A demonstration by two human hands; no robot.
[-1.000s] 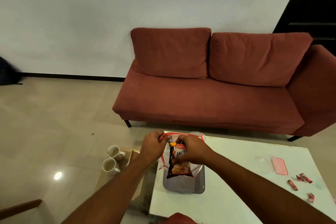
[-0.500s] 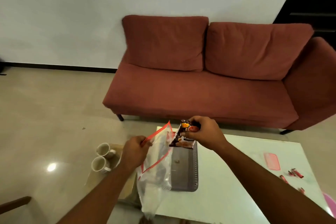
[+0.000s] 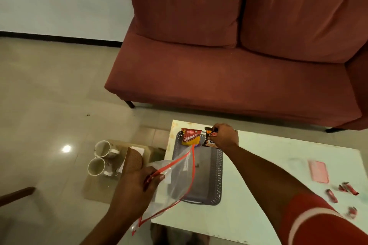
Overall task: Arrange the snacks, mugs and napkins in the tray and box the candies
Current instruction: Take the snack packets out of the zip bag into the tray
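Snacks first: going L to R, two mugs (image 3: 103, 157) lie on their sides on a low mat on the floor, well apart from the tray (image 3: 217, 177), w/ what looks like a folded napkin (image 3: 137, 150) beside them. Left hand (image 3: 137, 189) is clenched on the red-zip mouth of a clear bag (image 3: 171, 183), which droops over the tray's near-left rim and off the worktop (image 3: 258, 195) edge. Yellow snack packet (image 3: 191, 137) stands at the tray's far end; lettering reads upside down, too blurred to make out. Right hand (image 3: 225, 137) pinches a dark snack packet (image 3: 209, 139) just beside it; label unreadable.

Risks, imo: dark packet leans and could tip the yellow one over if dropped carelessly; dangling bag may drag across the tray. Candies (image 3: 347, 190) sit loose near the worktop's right edge, easy to knock off.
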